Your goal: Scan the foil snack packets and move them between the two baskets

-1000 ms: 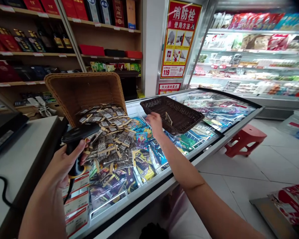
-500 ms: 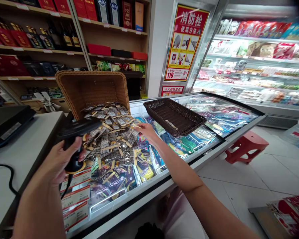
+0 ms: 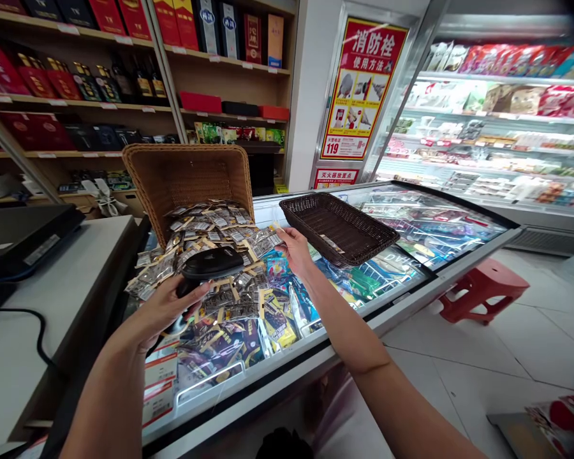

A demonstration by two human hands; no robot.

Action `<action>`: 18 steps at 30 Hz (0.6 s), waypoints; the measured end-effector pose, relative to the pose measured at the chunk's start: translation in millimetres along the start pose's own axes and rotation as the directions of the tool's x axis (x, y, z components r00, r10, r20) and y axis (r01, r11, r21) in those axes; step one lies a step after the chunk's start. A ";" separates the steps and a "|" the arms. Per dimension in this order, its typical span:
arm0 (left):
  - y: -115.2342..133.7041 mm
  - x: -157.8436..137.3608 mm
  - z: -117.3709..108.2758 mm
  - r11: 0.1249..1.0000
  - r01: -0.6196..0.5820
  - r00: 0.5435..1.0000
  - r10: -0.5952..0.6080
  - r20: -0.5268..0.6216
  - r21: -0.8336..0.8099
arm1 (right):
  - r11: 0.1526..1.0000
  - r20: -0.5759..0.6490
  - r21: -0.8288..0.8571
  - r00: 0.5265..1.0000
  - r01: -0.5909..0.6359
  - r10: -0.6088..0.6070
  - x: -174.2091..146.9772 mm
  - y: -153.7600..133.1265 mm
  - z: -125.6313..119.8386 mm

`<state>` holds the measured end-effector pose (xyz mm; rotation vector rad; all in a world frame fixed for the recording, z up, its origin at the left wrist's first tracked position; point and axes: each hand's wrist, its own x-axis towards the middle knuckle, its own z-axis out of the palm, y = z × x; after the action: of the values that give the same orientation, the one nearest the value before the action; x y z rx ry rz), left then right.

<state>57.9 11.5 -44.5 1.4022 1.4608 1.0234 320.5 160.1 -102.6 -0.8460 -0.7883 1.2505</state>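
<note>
One scanner (image 3: 214, 260): left fingers (image 3: 196, 296) wrapped round it | one packet (image 3: 262, 243): right fingers (image 3: 289, 240) pinching it

We see that the left hand (image 3: 165, 305) and the right hand (image 3: 297, 254) are bare, and so are the left forearm (image 3: 108, 382) and the right forearm (image 3: 347, 328), which has a thin fold line near the elbow. Lower down, we notice some pale clothing (image 3: 356, 417) of greyish, slightly lilac tone, partly in shadow. We cannot tell whether the black shape (image 3: 284, 444) with uneven outline at the bottom is worn also.
</note>
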 end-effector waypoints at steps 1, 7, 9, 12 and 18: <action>-1.9 1.1 -1.1 1.000 -0.011 0.999 0.011 0.031 0.019 | 1.000 0.001 0.000 1.000 -0.002 0.002 0.4 -0.1 -0.5; -7.9 4.6 0.6 0.998 0.034 0.996 -0.038 0.079 0.051 | 1.000 0.003 0.012 1.000 -0.009 0.009 1.4 2.3 1.1; -4.3 2.5 3.7 0.999 0.042 0.998 -0.044 0.047 0.035 | 0.999 -0.013 0.035 1.000 -0.015 0.016 4.3 1.4 0.7; 5.1 -3.3 -3.9 0.997 0.053 0.996 -0.057 -0.066 -0.060 | 0.990 -0.139 0.138 0.990 0.036 -0.017 15.2 -6.2 -8.0; 9.4 -18.8 -61.5 0.948 -0.128 0.872 -0.032 -0.488 -0.291 | 0.918 -0.545 0.241 0.826 0.315 -0.140 49.7 -31.7 -55.1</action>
<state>2.5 -7.2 -15.9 0.9896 1.5240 1.6549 390.7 199.7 -98.9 -0.7423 -0.2244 0.8386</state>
